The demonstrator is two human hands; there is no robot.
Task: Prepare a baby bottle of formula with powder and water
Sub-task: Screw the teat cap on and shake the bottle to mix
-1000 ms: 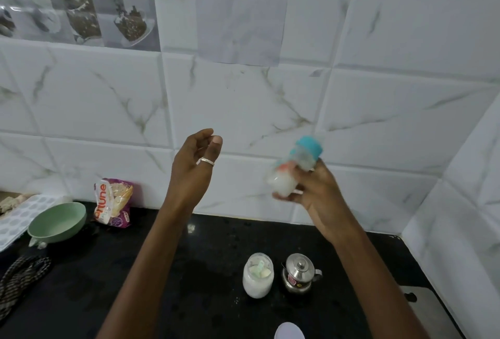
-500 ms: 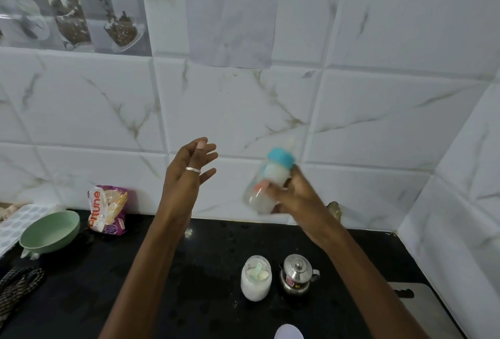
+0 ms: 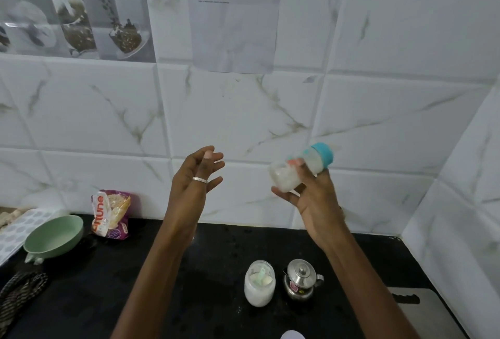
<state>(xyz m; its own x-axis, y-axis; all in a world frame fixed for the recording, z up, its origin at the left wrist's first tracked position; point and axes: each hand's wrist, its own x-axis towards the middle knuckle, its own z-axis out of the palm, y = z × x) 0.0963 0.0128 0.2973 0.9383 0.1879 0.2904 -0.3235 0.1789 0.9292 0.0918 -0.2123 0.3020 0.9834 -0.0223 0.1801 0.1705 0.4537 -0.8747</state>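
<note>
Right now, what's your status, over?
Right hand grips capped baby bottle, milky inside. Left hand raised, fingers loose, empty. Nothing in the way.

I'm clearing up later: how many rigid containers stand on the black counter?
3: a pale green bowl at far left, a clear jar of white powder front centre, a small lidded steel pot right of it. Others may lie out of frame.

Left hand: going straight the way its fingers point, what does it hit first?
Probably the marble-tiled wall: the left hand points up and away, and the baby bottle sits off to its right. Depth unclear.
</note>
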